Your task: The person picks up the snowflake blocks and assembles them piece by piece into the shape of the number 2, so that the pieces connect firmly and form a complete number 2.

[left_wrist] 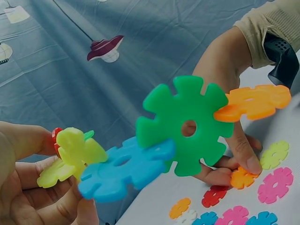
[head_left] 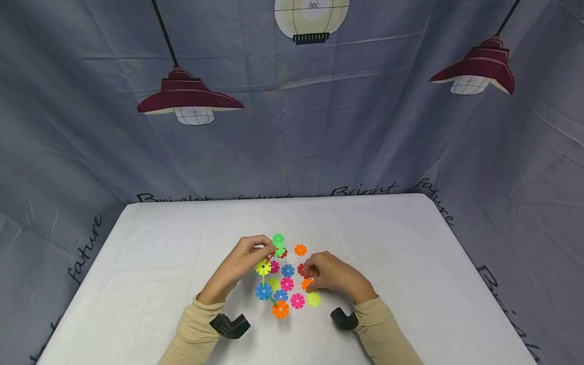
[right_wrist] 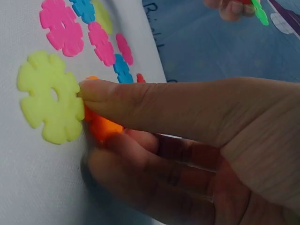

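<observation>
The left hand (head_left: 239, 261) has its fingers closed on a chain of discs (head_left: 263, 291), gripping it near its red and yellow pieces; from that grip the chain runs back toward the person, through a blue disc (left_wrist: 105, 180) and a green disc (left_wrist: 201, 152) to an orange end disc (left_wrist: 253, 103). Two more green discs (head_left: 278, 238) show just beyond the left fingertips. The right hand (head_left: 337, 276) pinches a loose orange disc (right_wrist: 105, 129) between thumb and fingers, low over the white table (head_left: 388, 238). A pale yellow disc (right_wrist: 37, 101) lies right beside that thumb tip (whether the two touch is hard to tell), and a red disc (left_wrist: 214, 197) sits just past the right fingers. Another orange disc (head_left: 300, 250) rests farther out from the right hand, while a blue disc (head_left: 288, 270) and several pink discs (head_left: 297, 301) lie between the two hands.
</observation>
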A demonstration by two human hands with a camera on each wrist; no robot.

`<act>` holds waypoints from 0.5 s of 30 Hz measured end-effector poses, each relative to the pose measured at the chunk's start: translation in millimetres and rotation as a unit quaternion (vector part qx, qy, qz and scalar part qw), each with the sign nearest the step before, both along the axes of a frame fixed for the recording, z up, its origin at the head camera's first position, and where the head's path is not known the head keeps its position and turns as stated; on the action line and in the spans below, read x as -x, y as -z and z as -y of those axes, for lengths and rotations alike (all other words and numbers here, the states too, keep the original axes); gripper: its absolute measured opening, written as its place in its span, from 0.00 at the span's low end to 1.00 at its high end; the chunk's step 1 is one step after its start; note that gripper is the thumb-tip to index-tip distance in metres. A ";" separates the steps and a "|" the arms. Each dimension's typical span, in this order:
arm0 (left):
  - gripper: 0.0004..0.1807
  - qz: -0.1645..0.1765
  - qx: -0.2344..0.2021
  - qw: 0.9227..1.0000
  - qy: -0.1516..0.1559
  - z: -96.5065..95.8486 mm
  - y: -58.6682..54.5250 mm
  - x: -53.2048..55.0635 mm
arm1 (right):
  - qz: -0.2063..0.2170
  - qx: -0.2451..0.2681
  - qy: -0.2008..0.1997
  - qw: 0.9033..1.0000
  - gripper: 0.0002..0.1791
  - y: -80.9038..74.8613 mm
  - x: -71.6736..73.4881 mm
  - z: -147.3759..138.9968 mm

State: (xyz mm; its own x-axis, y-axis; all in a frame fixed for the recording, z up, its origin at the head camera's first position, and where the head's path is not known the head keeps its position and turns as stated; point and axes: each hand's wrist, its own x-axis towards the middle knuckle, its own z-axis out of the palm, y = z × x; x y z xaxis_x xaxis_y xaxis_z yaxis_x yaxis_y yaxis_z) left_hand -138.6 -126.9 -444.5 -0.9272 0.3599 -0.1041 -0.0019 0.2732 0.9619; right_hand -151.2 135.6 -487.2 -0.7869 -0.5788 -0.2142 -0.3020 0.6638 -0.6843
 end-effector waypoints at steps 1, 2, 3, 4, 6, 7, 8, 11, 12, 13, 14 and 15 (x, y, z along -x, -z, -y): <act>0.13 -0.001 0.000 1.000 0.002 0.0 0.1 0.1 | 0.001 0.002 -0.002 1.000 0.13 -0.5 0.2 -0.2; 0.14 -0.001 0.000 1.000 0.003 -0.1 0.1 0.3 | 0.003 0.006 -0.005 1.000 0.12 -1.0 0.4 -0.5; 0.14 -0.001 0.000 1.000 0.004 -0.2 0.2 0.4 | 0.007 0.015 -0.006 1.000 0.12 -1.7 0.4 -1.0; 0.14 0.000 0.000 1.000 0.004 -0.6 0.2 0.4 | 0.011 0.023 -0.005 1.000 0.11 -2.2 0.6 -1.4; 0.15 0.003 0.000 1.000 0.004 -0.7 0.3 0.3 | 0.014 0.040 -0.002 0.999 0.09 -2.8 1.4 -2.6; 0.15 0.004 0.000 1.000 0.005 -0.7 0.3 0.3 | 0.014 0.048 0.000 0.999 0.07 -3.0 1.9 -3.3; 0.15 0.004 0.000 1.000 0.004 -0.7 0.3 0.3 | 0.010 0.056 0.004 0.998 0.06 -3.2 2.6 -3.9; 0.16 0.003 0.001 1.000 0.005 -0.5 0.5 0.4 | -0.002 0.077 0.021 0.997 0.04 -4.1 4.7 -4.3; 0.16 0.003 0.001 1.000 0.007 -0.5 0.4 0.6 | -0.004 0.091 0.028 0.995 0.03 -5.0 4.9 -4.5; 0.16 0.003 0.002 1.000 0.006 -0.6 0.2 0.5 | -0.007 0.105 0.037 0.994 0.02 -5.4 5.1 -4.4; 0.16 0.004 0.003 1.000 0.007 -0.6 0.2 0.6 | -0.007 0.122 0.047 0.991 0.02 -6.6 5.1 -4.3; 0.16 0.004 0.003 1.000 0.008 -0.8 0.3 0.6 | -0.007 0.138 0.056 0.989 0.03 -7.5 4.9 -4.2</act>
State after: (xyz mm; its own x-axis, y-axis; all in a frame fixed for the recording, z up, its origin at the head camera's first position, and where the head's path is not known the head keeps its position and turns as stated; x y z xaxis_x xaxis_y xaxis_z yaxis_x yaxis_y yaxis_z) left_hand -139.2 -126.1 -444.9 -0.9208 0.3733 -0.1132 -0.0048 0.2795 0.9601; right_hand -156.1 139.8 -479.6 -0.8517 -0.5219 -0.0480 -0.2479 0.4819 -0.8404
